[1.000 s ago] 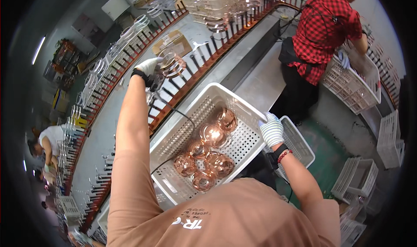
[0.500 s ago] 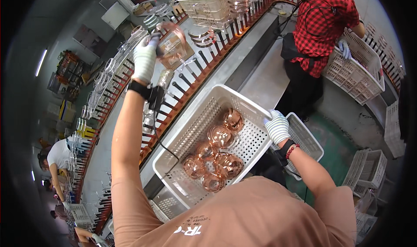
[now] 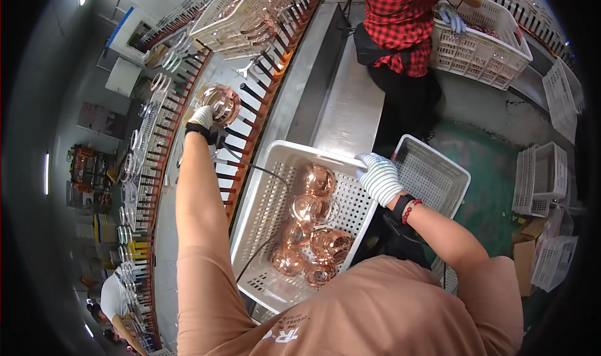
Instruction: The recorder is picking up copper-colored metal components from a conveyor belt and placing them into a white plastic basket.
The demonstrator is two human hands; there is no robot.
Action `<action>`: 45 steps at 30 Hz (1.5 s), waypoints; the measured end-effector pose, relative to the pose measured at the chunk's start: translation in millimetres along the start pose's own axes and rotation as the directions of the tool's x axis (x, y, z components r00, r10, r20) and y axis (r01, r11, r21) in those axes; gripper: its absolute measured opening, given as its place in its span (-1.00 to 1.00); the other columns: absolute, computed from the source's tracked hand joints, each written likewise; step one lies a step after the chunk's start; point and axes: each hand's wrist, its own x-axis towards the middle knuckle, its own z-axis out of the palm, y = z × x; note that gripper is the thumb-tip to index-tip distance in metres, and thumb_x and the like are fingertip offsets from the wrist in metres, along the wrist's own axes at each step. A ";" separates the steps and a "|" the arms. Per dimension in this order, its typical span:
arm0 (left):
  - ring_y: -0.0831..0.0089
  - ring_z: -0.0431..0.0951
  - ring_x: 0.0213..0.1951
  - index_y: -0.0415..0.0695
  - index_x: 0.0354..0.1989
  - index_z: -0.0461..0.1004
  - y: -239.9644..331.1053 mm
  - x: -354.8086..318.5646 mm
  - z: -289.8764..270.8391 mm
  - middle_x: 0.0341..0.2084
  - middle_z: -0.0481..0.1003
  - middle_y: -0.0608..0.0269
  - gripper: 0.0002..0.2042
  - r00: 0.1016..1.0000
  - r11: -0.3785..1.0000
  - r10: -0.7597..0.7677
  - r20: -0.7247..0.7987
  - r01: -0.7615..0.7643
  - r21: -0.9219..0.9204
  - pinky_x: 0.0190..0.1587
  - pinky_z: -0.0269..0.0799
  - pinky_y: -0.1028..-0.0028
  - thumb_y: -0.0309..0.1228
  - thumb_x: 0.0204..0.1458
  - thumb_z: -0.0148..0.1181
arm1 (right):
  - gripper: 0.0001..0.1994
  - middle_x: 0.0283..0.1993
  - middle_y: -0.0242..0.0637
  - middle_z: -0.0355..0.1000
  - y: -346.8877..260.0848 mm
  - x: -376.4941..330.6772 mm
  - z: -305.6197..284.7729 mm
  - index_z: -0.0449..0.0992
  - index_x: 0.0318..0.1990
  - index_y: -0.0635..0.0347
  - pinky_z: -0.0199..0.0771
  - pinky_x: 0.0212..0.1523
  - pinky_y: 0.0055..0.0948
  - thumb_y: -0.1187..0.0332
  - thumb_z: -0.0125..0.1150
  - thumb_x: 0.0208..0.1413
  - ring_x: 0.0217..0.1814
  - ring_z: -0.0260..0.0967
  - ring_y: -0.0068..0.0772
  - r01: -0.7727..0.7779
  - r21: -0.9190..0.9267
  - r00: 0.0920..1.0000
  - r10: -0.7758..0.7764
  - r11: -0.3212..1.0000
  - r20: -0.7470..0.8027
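Observation:
My left hand (image 3: 201,116), in a white striped glove, is stretched out over the conveyor line. It is closed on a shiny copper-coloured ring piece (image 3: 226,106); its fingertips are partly hidden. With my right hand (image 3: 379,177), gloved alike, I grip the rim of a white perforated plastic crate (image 3: 260,181) at its far right corner. Several round copper-coloured ring pieces (image 3: 311,209) lie inside the crate, mostly along its middle and near end. A thin dark cable (image 3: 266,170) runs from my left wrist across the crate.
Black upright pegs (image 3: 253,94) line the curved conveyor. Another white crate (image 3: 235,34) with metal pieces stands beyond my left hand. A co-worker in a red checked shirt (image 3: 400,24) stands ahead, by a loaded crate (image 3: 479,55). A grey-white crate (image 3: 432,171) sits right of my hand.
The view has turned, so the surroundings sit further left. My left hand still has the copper-coloured piece, now sharper and lower in view. My right hand has stayed on the crate rim.

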 end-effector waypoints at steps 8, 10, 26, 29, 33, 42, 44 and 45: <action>0.35 0.51 -0.63 -0.16 -0.31 0.61 75.1 -149.2 23.6 -0.54 0.60 0.22 -0.82 0.833 0.935 0.250 -0.494 -0.075 0.346 -0.52 0.41 0.34 -0.37 -0.07 0.36 | -0.66 -0.08 0.04 0.61 7.7 -0.4 8.9 0.63 -0.01 0.22 0.53 0.14 -0.08 0.29 0.31 0.05 0.01 0.56 0.07 0.034 -0.026 0.998 -0.035 0.999 -0.048; 0.50 0.39 -0.70 -0.12 -0.31 0.59 141.2 -193.0 61.5 -0.62 0.50 0.28 -0.93 0.801 0.921 0.351 -0.485 -0.390 0.023 -0.64 0.28 0.45 -0.49 0.02 0.27 | -0.66 -0.10 0.04 0.61 14.7 -2.2 3.6 0.64 -0.01 0.21 0.53 0.12 -0.07 0.30 0.31 0.05 -0.01 0.56 0.07 0.011 -0.052 0.998 -0.015 0.999 -0.066; 0.00 0.67 -0.08 -0.20 0.03 0.60 129.8 11.8 134.0 -0.09 0.65 -0.14 -0.63 0.777 0.234 0.592 0.214 -0.420 0.877 -0.07 0.60 0.17 -0.48 -0.01 0.31 | -0.73 -0.22 -0.04 0.60 9.6 -4.8 4.6 0.64 -0.07 0.15 0.48 0.01 -0.05 0.30 0.28 0.08 -0.13 0.56 0.01 -0.011 -0.061 1.000 0.009 0.998 -0.029; 0.18 0.68 -0.14 -0.21 0.01 0.61 79.6 21.7 21.0 -0.15 0.68 0.03 -0.66 0.976 0.980 0.193 -0.102 -0.197 -0.028 -0.10 0.57 0.23 -0.41 0.05 0.25 | -0.70 -0.18 -0.04 0.60 -16.2 -7.6 -0.7 0.63 -0.05 0.17 0.49 0.04 -0.07 0.30 0.32 0.05 -0.09 0.56 0.01 0.117 0.009 0.993 -0.116 0.993 -0.028; 0.21 0.66 -0.19 -0.29 0.02 0.58 41.5 -14.9 86.5 -0.19 0.65 0.09 -0.66 0.979 0.889 0.072 -0.193 -0.150 -0.432 -0.09 0.63 0.24 -0.40 0.09 0.24 | -0.68 -0.16 -0.05 0.60 -1.9 -3.6 3.9 0.63 -0.05 0.18 0.49 0.06 -0.07 0.30 0.34 0.04 -0.07 0.56 0.00 0.043 -0.046 0.999 -0.044 0.998 -0.025; 0.45 0.57 -0.37 -0.30 0.07 0.55 239.8 -204.4 107.4 -0.29 0.63 0.18 -0.59 0.684 0.732 0.545 -0.484 -0.670 -0.122 -0.30 0.52 0.46 -0.65 0.03 -0.05 | -0.68 -0.15 -0.06 0.60 -10.0 -6.7 -5.8 0.64 -0.03 0.14 0.50 0.08 -0.06 0.28 0.31 0.06 -0.05 0.55 0.01 0.049 -0.053 0.998 -0.050 0.997 -0.029; 0.45 0.57 -0.39 -0.27 -0.01 0.57 234.4 -179.9 100.7 -0.32 0.62 0.24 -0.69 0.582 0.657 0.698 -0.418 -0.752 0.050 -0.26 0.53 0.43 -0.56 0.11 0.00 | -0.68 -0.14 -0.07 0.60 -10.0 -5.9 3.4 0.64 -0.03 0.10 0.50 0.08 -0.06 0.27 0.31 0.05 -0.05 0.54 0.02 0.056 -0.051 0.994 -0.060 0.997 -0.089; 0.47 0.57 -0.36 -0.22 -0.10 0.59 224.6 -163.8 91.7 -0.30 0.61 0.29 -0.77 0.536 0.533 0.821 -0.196 -0.599 0.598 -0.26 0.53 0.39 -0.49 0.15 0.05 | -0.67 -0.13 -0.08 0.59 -10.6 -5.7 5.1 0.64 -0.03 0.09 0.50 0.07 -0.05 0.27 0.33 0.03 -0.04 0.53 0.04 0.039 -0.071 0.997 -0.044 0.997 -0.066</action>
